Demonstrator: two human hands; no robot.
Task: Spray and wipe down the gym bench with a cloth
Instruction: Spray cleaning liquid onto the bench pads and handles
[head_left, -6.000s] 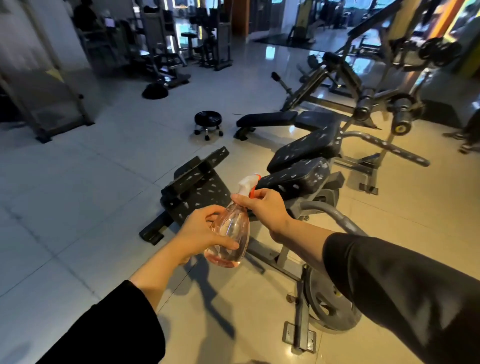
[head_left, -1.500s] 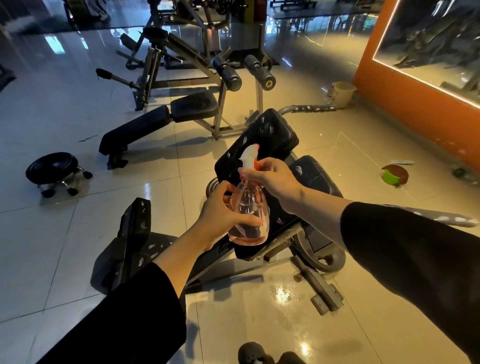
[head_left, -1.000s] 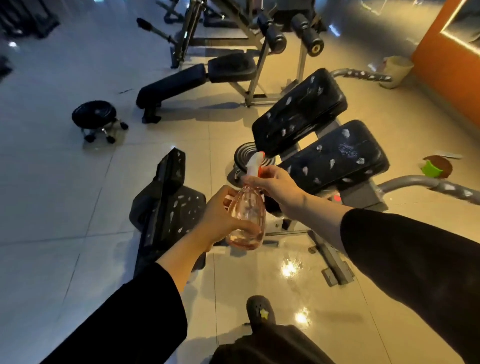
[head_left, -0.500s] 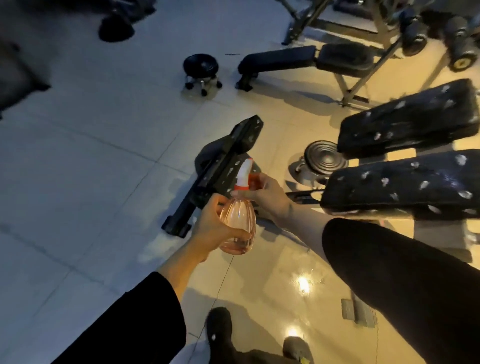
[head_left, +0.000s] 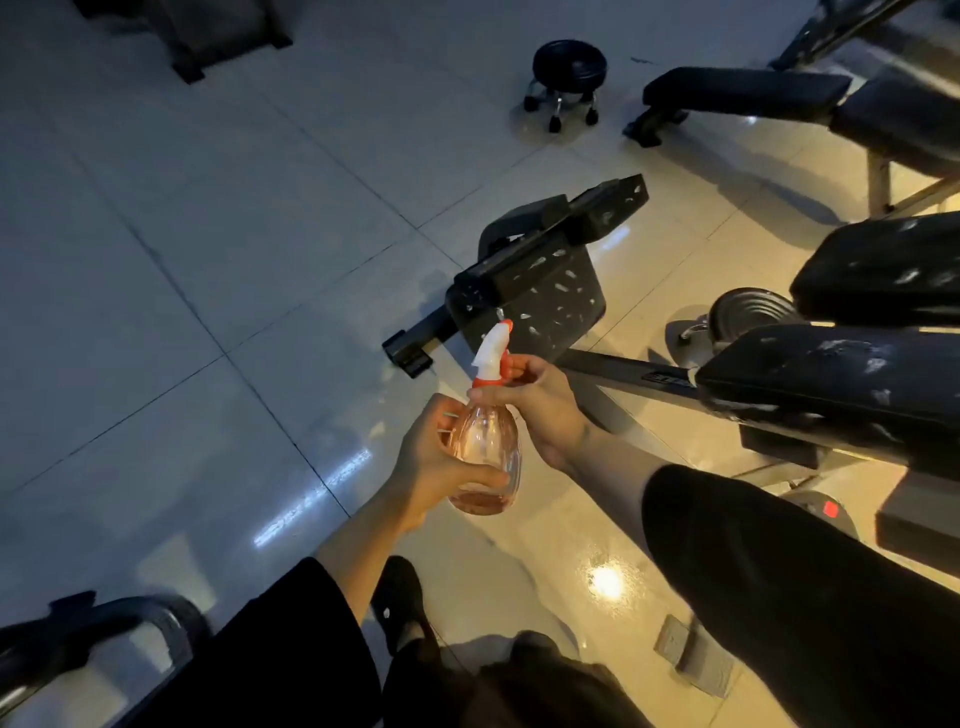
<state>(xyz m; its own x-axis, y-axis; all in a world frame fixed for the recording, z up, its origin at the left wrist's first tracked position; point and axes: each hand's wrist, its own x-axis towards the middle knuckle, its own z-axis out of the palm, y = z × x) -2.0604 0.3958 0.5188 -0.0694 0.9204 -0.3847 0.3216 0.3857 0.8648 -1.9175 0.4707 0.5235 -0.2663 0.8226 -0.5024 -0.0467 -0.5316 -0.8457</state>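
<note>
Both hands (head_left: 436, 457) round spray bottle (head_left: 485, 457)

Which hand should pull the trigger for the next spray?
Right. The right hand already sits at the bottle's neck, fingers by the trigger; the left hand only cups its body.

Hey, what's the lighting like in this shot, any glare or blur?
Head view: dim overall, bluish on the left floor, warm yellow on the right; a bright glare spot on the floor tiles near the right sleeve; wide-angle bending at the edges; the spray bottle reads sharp, while the bench pads look slightly soft.
</note>
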